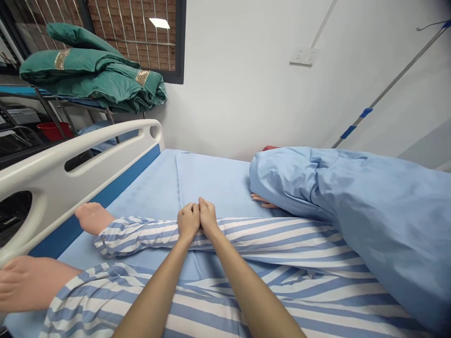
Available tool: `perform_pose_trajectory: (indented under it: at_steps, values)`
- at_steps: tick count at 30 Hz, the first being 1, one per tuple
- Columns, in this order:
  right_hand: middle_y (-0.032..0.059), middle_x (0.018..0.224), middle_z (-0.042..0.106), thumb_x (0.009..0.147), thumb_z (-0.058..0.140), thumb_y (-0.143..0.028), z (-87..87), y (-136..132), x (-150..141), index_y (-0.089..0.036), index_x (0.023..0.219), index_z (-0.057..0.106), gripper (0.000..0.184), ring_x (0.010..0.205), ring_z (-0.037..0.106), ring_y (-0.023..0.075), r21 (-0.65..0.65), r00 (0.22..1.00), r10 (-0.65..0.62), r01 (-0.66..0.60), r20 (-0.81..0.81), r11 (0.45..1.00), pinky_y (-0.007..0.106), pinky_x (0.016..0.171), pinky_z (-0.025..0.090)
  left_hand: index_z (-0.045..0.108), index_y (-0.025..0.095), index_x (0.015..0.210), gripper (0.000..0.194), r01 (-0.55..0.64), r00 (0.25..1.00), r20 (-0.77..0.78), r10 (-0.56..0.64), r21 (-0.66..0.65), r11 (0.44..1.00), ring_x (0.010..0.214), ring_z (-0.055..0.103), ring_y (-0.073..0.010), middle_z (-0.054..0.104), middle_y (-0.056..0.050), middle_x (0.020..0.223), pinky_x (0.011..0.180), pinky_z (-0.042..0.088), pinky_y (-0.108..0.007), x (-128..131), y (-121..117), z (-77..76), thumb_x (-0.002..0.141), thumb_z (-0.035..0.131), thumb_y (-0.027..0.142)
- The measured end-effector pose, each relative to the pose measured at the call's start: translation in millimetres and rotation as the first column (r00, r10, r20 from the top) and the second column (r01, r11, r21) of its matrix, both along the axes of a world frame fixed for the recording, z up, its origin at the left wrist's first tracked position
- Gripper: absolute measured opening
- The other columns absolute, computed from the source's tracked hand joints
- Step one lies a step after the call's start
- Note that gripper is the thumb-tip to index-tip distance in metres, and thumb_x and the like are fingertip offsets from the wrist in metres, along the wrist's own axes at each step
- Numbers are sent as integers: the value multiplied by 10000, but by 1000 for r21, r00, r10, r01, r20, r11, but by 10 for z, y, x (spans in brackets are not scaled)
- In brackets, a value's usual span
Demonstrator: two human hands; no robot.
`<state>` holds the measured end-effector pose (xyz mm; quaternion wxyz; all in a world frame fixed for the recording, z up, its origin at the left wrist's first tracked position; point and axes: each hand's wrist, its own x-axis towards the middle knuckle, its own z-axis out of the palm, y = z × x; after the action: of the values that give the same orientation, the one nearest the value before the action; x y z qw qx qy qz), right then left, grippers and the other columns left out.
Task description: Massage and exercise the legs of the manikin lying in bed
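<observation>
My left hand and my right hand are side by side, both closed and touching, over the far leg of a manikin-like figure lying on the bed. Blue-and-white striped trousers cover both of its legs. My curled fingers point down at the far side of that leg; whether they grip cloth is hidden. Its far bare foot and near bare foot stick out at the left. A light blue quilt is folded back over the figure's upper part, with some fingers showing beneath its edge.
The bed has a light blue sheet and a cream footboard on the left. Green folded bedding lies on a frame beyond it, by a barred window. A metal pole leans at the right, near a wall socket.
</observation>
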<state>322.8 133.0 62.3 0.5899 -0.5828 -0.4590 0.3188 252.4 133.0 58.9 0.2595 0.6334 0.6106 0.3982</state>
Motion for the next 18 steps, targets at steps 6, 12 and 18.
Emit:
perform_pose_trajectory:
  at_steps: [6, 12, 18]
  values:
    - [-36, 467, 354, 859, 323, -439, 270, -157, 294, -174, 505, 368, 444, 486, 317, 88, 72, 905, 53, -92, 421, 993, 232, 496, 240, 382, 175, 490, 320, -8, 996, -87, 10, 26, 1000, 511, 334, -112, 447, 8, 494, 538, 207, -251, 48, -14, -10, 791, 385, 285]
    - [-41, 470, 353, 855, 327, -462, -76, -177, 389, -181, 516, 349, 441, 491, 333, 91, 19, 964, -32, 28, 262, 999, 224, 499, 260, 384, 179, 495, 306, -32, 981, -188, 40, 45, 998, 529, 349, -120, 430, 7, 495, 530, 184, -252, 63, -43, -77, 773, 408, 303]
    - [-39, 478, 357, 842, 339, -468, -127, -124, 412, -178, 522, 371, 433, 489, 341, 91, 50, 996, -34, 30, 88, 998, 222, 500, 293, 404, 181, 505, 313, 43, 994, -103, -46, -29, 999, 532, 373, -124, 458, -3, 516, 528, 208, -251, 245, -49, 193, 788, 393, 316]
